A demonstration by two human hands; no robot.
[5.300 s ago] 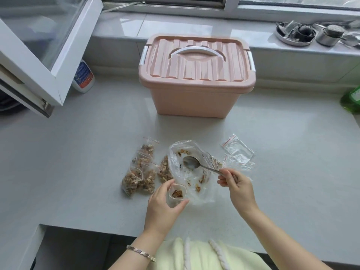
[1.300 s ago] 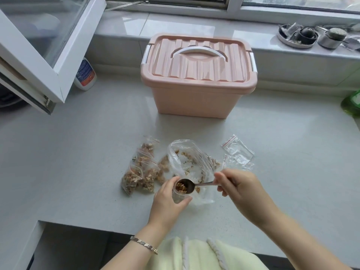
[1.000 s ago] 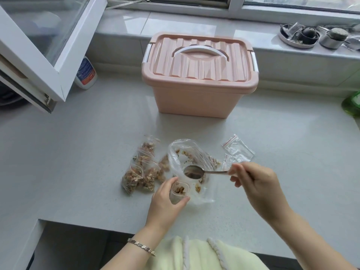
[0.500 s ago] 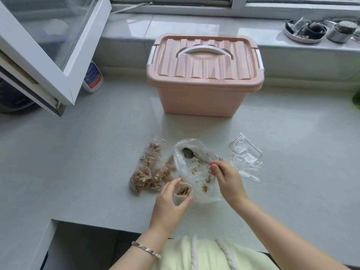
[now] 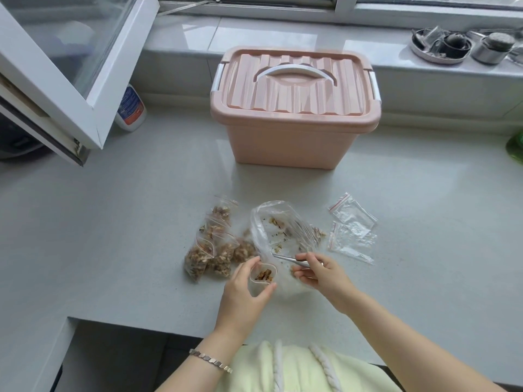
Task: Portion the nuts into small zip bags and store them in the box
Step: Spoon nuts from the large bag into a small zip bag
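My left hand (image 5: 245, 292) holds a small zip bag (image 5: 263, 277) upright with its mouth open; a few brown nut pieces lie inside. My right hand (image 5: 321, 274) pinches the handle of a metal spoon (image 5: 285, 258), whose bowl end points left, just above the small bag, at the near edge of the large clear nut bag (image 5: 278, 236). Several filled zip bags (image 5: 210, 247) lie to the left. Empty zip bags (image 5: 352, 227) lie to the right. The pink box (image 5: 294, 108) stands behind, its lid closed.
An open white window sash (image 5: 65, 69) juts over the counter at the left, a white bottle (image 5: 130, 108) behind it. Metal dishes (image 5: 441, 45) sit on the sill at the far right. A green object (image 5: 516, 147) shows at the right edge.
My right hand has drawn the spoon back from deep in the large bag toward the small bag. My left hand has kept holding the small bag open.
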